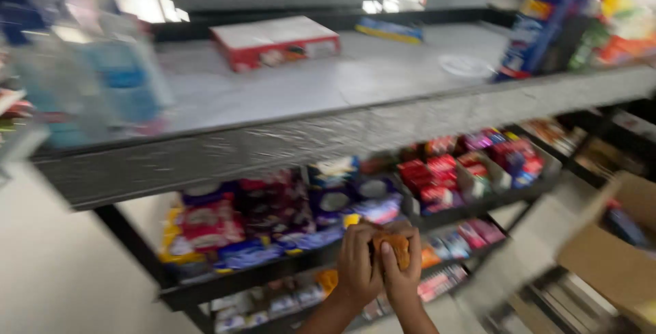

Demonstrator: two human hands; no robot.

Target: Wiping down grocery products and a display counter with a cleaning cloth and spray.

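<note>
Both my hands are raised together low in the middle of the head view, in front of the snack shelves. My left hand (357,265) and my right hand (402,281) close together around a small brown packet (397,244), the thumbs pressed onto its top. The packet sits just in front of the middle shelf (273,265), which holds several blue, red and purple snack packs (273,211). The picture is blurred by motion, so finer detail of the packet is unclear.
A grey counter (355,81) runs above the shelves, carrying a red and white box (277,41), a white lid (466,65) and a tall blue package (540,26). Red sweet boxes (437,180) fill trays on the right. An open cardboard box (615,252) stands at lower right.
</note>
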